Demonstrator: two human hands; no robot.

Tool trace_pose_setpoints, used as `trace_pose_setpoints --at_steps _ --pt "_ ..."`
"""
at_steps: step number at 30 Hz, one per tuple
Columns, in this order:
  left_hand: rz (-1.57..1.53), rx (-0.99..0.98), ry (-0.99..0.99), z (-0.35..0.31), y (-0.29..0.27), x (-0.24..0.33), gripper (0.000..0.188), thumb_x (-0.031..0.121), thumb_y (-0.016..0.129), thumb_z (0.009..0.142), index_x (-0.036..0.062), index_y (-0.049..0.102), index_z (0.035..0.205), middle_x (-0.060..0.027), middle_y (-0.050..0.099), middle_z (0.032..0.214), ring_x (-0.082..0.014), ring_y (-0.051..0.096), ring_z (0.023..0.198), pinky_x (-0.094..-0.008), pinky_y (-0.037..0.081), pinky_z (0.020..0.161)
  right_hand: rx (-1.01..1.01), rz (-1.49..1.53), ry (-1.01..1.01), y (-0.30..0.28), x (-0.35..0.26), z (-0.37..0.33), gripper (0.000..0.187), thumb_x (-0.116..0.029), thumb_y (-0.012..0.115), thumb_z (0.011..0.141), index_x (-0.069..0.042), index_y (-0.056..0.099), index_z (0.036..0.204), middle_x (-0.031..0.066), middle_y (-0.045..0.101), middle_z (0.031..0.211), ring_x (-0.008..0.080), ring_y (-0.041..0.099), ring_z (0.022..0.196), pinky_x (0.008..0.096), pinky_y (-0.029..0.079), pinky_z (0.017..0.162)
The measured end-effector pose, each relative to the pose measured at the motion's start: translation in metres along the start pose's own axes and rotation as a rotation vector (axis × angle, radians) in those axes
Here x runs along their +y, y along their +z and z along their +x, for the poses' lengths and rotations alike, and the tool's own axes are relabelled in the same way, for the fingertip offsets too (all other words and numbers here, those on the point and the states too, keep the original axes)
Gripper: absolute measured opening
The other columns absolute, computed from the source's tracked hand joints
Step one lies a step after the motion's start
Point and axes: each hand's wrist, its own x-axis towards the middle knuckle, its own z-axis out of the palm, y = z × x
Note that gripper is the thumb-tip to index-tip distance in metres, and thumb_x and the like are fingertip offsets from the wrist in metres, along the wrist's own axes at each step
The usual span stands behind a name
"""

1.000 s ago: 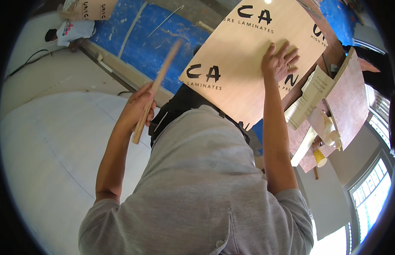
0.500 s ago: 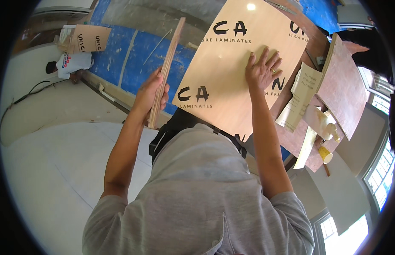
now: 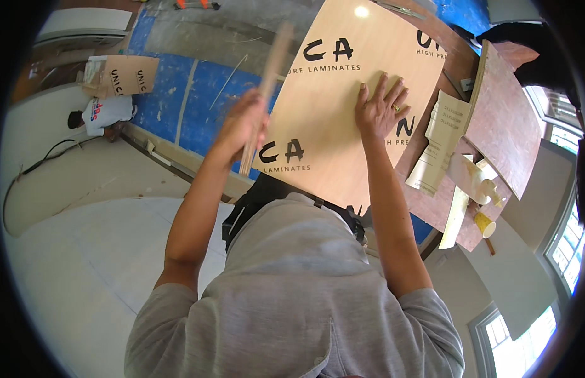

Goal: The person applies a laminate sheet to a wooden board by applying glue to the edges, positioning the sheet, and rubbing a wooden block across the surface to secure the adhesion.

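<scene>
In my left hand (image 3: 242, 126) is a narrow wooden strip (image 3: 275, 66), gripped near its lower part and blurred by motion. Its upper end points away from me, and its lower part overlaps the left edge of a laminate sheet (image 3: 330, 110) in view; whether they touch I cannot tell. The sheet is pale wood-coloured with dark print. My right hand (image 3: 382, 113) lies flat on it, fingers spread, a ring on one finger.
Right of the sheet, a reddish board (image 3: 409, 167) carries a torn paper piece (image 3: 440, 142) and a yellow cup (image 3: 484, 223). A plywood panel (image 3: 500, 123) leans over it. One person (image 3: 110, 113) crouches at far left; another (image 3: 547, 60) stands at upper right. Blue sheeting (image 3: 207, 94) covers floor.
My left hand has moved right and slightly up with the wooden strip, bringing it over the sheet's left edge. The whole view has shifted a little; my right hand stays flat on the sheet.
</scene>
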Motion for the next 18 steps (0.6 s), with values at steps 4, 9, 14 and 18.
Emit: trace_pose_setpoints --at_steps 4,9,14,18 --pt "-0.139 -0.033 0.053 0.011 0.003 0.016 0.047 0.03 0.055 0.108 0.0155 0.045 0.151 -0.0031 0.056 0.08 -0.0094 0.052 0.049 -0.0262 0.045 0.04 -0.044 -0.03 0.021 -0.004 0.0 0.0 0.071 -0.06 0.036 0.106 -0.018 0.035 0.163 0.0223 0.019 0.171 0.0441 0.013 0.159 0.0701 0.01 0.121" --pt "0.058 -0.156 0.005 0.02 0.012 0.032 0.048 0.033 0.05 0.109 0.0153 0.042 0.153 -0.0019 0.056 0.084 -0.0082 0.051 0.052 -0.025 0.044 0.042 -0.045 -0.024 0.024 -0.003 0.0 -0.001 0.071 -0.06 0.034 0.106 -0.018 0.035 0.163 0.0218 0.019 0.172 0.0437 0.011 0.159 0.0701 0.01 0.121" --pt "-0.04 -0.117 0.073 0.045 0.023 0.034 0.043 0.033 0.051 0.108 0.0147 0.045 0.147 -0.003 0.058 0.084 -0.0094 0.051 0.051 -0.0255 0.045 0.042 -0.054 -0.009 0.026 -0.003 0.002 -0.002 0.071 -0.06 0.034 0.106 -0.018 0.034 0.163 0.0216 0.017 0.172 0.0434 0.009 0.16 0.07 0.009 0.122" --pt "-0.074 -0.135 0.115 0.064 0.029 0.047 0.047 0.034 0.051 0.108 0.0156 0.043 0.151 -0.0027 0.058 0.084 -0.0095 0.051 0.051 -0.0247 0.044 0.043 -0.077 -0.004 0.03 -0.007 0.0 0.0 0.07 -0.059 0.035 0.107 -0.018 0.033 0.164 0.0215 0.015 0.173 0.0433 0.008 0.16 0.0701 0.008 0.122"
